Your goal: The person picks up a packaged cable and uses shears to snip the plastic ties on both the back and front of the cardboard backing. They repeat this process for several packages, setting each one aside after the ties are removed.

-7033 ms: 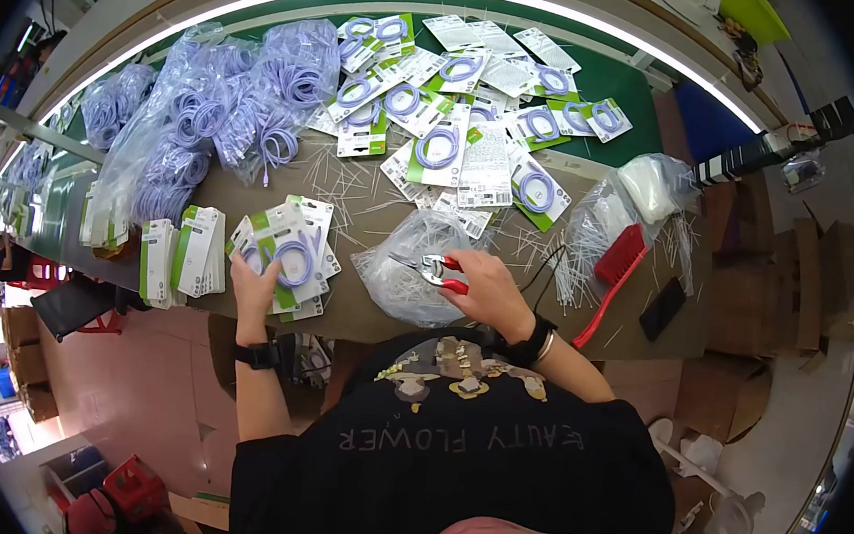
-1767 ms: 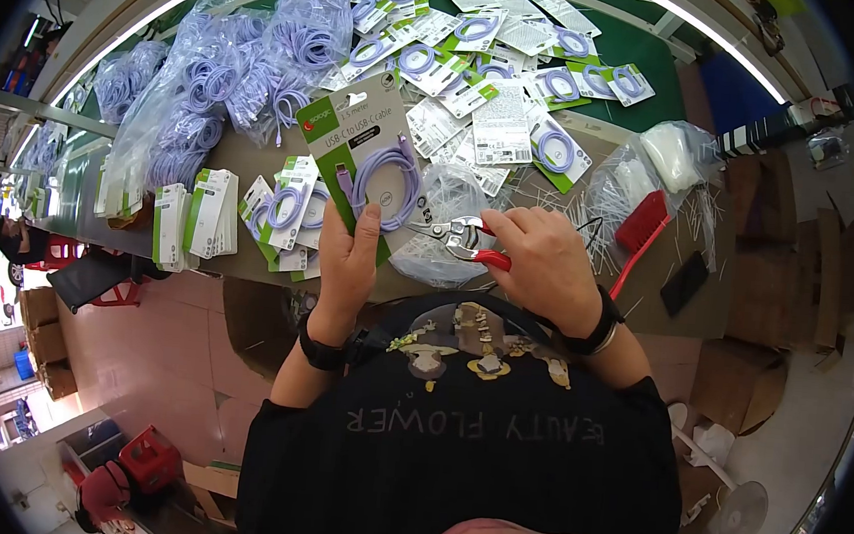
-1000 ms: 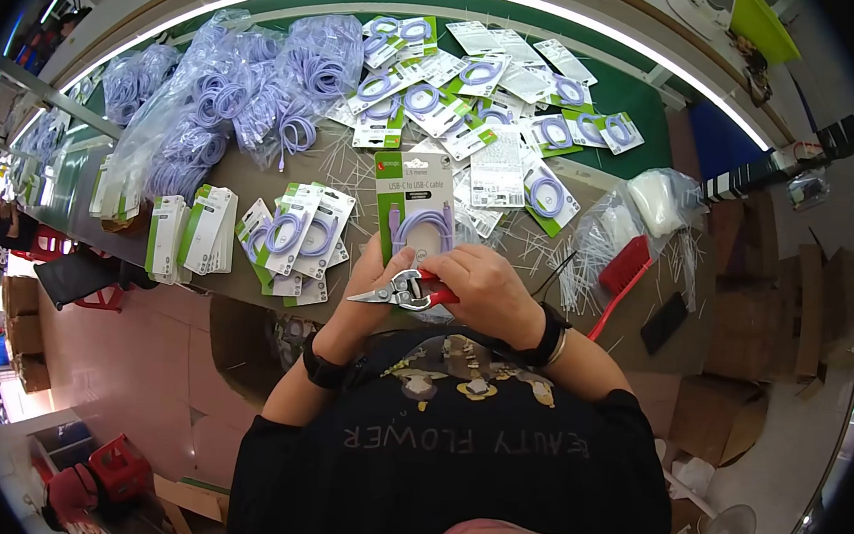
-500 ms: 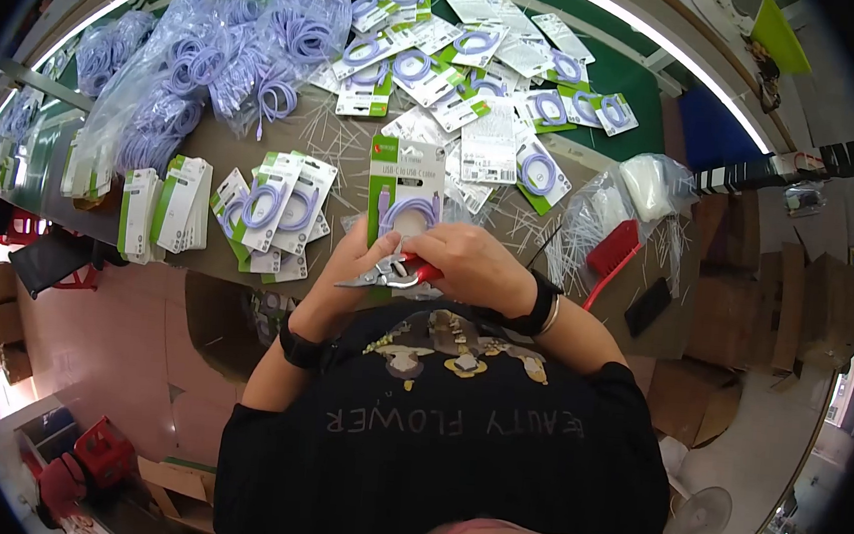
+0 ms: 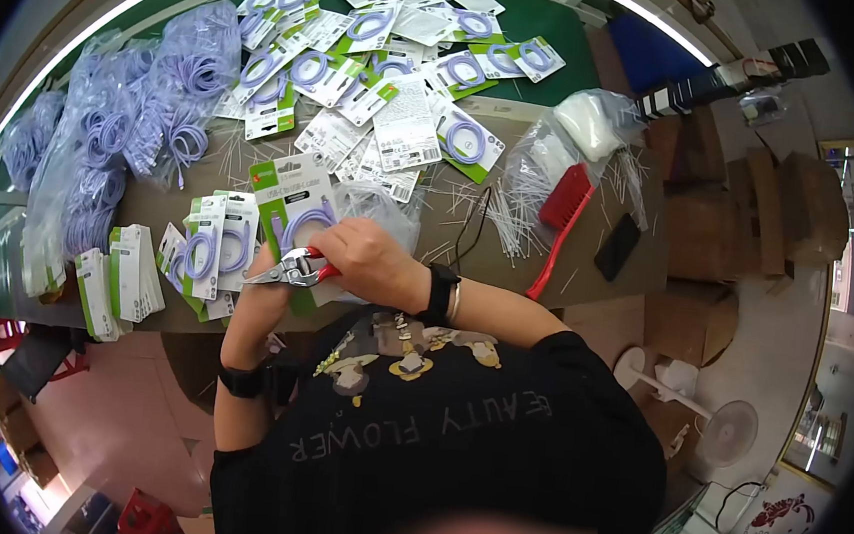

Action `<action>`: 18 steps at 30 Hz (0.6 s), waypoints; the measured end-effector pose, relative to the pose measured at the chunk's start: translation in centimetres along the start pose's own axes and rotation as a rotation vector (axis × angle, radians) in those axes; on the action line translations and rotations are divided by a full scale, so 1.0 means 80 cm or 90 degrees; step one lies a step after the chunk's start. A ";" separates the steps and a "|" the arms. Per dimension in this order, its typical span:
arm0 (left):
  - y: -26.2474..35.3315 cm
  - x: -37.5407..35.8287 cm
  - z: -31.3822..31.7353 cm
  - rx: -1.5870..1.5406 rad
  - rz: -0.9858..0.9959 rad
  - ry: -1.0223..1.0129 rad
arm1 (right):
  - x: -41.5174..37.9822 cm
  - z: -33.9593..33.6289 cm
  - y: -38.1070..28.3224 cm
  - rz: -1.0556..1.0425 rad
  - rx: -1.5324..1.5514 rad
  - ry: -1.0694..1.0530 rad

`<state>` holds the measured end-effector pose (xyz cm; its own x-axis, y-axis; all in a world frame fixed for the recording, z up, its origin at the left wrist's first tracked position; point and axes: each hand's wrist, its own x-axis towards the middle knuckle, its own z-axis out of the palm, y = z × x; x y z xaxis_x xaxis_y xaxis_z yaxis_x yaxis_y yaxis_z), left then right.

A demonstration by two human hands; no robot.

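A white and green packaging card (image 5: 289, 178) marked as a USB-C cable stands tilted in front of me, with a coiled purple cable (image 5: 307, 225) fastened on it. My left hand (image 5: 263, 289) is closed at the card's lower left edge, partly hidden behind the tool. My right hand (image 5: 375, 265) grips red-handled pruning shears (image 5: 298, 268) across the card's lower part, their metal blades pointing left over my left hand. Close by on the left lie cards with purple cables (image 5: 206, 250). Behind the held card rests a clear plastic bag (image 5: 381, 208).
Bagged purple cables (image 5: 107, 131) fill the table's left side. Carded cables (image 5: 362, 71) lie heaped at the back. White ties (image 5: 496, 217), a red brush (image 5: 564, 213) and a black phone (image 5: 617, 246) are on the right. Card stacks (image 5: 136, 269) stand at the front left edge.
The whole view has shifted and turned, so the table things appear farther left. The card leans more to the left. Both hands keep their hold, the shears still across the card's lower part.
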<state>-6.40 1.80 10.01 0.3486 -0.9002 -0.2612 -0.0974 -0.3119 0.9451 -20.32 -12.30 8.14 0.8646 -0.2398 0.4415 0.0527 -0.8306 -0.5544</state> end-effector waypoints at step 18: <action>-0.054 0.076 -0.067 0.562 0.071 0.393 | -0.062 -0.111 0.255 0.514 0.052 0.157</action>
<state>1.11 -0.71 5.40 0.6816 -0.7055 0.1943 -0.7081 -0.5691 0.4180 -27.97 -32.48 0.90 0.5190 -0.8544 0.0246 -0.4892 -0.3204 -0.8112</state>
